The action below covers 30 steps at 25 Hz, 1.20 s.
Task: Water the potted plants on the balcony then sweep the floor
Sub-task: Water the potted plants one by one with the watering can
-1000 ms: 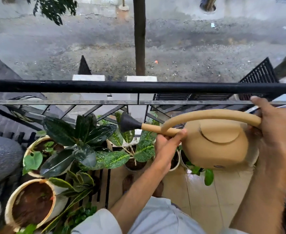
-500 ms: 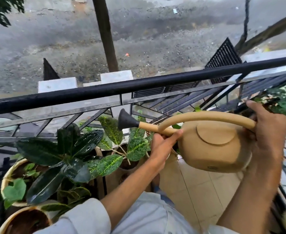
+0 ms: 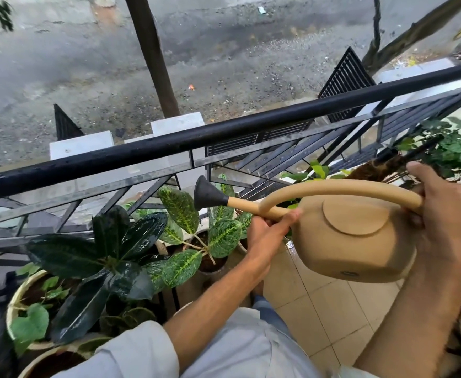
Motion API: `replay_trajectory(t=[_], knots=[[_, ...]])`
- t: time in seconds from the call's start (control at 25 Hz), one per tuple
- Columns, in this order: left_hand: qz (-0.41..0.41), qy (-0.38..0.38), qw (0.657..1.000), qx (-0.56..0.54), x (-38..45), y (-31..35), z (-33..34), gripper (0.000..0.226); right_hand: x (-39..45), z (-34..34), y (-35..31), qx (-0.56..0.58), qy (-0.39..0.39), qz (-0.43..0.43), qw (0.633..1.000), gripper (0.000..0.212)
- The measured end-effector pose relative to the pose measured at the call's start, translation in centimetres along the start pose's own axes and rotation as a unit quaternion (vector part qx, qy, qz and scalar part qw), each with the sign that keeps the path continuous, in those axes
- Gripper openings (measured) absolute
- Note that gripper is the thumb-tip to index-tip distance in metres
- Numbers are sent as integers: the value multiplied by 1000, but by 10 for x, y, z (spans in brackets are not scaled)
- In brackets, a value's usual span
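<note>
Head view: watering can clears railing.

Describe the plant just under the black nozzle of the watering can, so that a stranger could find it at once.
Start at the black balcony railing and look down to the row of pots at its foot. The plant stands beneath the rose of the tan watering can. Its light green leaves carry pale yellow veins, unlike the glossy, almost black leaves of the rubber plant left of it.

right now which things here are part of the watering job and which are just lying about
In use:
watering can
left hand on its spout
right hand on its handle
potted plants

Just there:
railing
floor tiles
tree trunk
</note>
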<state>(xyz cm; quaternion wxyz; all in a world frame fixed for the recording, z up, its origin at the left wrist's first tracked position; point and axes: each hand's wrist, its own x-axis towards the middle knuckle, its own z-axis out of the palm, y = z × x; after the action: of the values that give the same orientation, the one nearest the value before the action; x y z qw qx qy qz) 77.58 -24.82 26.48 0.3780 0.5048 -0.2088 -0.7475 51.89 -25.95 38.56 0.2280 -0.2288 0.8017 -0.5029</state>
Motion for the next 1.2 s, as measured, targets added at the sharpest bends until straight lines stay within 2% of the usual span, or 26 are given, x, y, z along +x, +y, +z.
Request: replay_trajectory(t=[0.2,0.48,0.6,0.72,0.84,0.96,1.12,1.2], knots=[[-7,11,1000,-1,-10,-2,-10,52,-7,4,3,-4,-23,15,1000,67],[2,45,999,-15,-17,-2,-19,53,-7,19,-3,-24,-36,-13,999,86],[12,62,998,-23,-17,-2,-18,60,-6,24,-7,-28,-53,-27,998,82],[26,78,996,-29,-16,-4,-15,73,-4,27,-13,-22,-84,-34,996,65],[39,108,993,-24,-14,-7,-6,60,7,29,-16,-19,-106,-28,994,49],[51,147,988,-7,-11,-11,20,50,29,23,-17,-13,-136,-20,990,52],[83,172,981,-17,9,-21,66,61,78,13,-21,1,-195,32,980,61],[94,175,979,-43,22,-29,93,63,108,7,-27,-8,-222,24,975,61]])
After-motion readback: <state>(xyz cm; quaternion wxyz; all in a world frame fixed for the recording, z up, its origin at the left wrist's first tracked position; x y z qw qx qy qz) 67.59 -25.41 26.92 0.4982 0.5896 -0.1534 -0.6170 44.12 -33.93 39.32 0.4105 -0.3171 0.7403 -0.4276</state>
